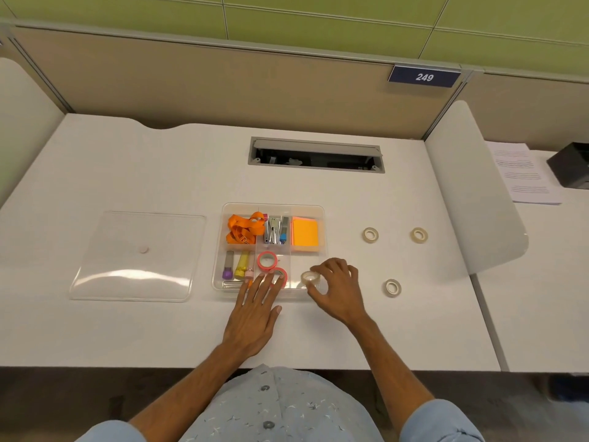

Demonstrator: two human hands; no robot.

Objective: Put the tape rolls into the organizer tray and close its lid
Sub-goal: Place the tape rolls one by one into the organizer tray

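Observation:
A clear organizer tray [322, 209] sits mid-desk. Two pink tape rolls lie in its front middle compartment: one [267, 260] further back, the other [281, 275] partly under my fingertips. My left hand [255, 309] lies flat at the tray's front edge, fingers spread, holding nothing. My right hand [338, 287] pinches a clear tape roll [310, 277] over the tray's front right compartment. Three more clear rolls lie on the desk to the right: one [370, 234], one [419, 234], one [392, 287]. The clear lid [140, 253] lies flat left of the tray.
The tray also holds an orange lanyard [243, 229], a stapler [274, 230], orange sticky notes [305, 234] and markers [237, 266]. A cable slot [316, 154] opens behind it. A white divider [471, 186] bounds the right side; papers [522, 173] lie beyond it.

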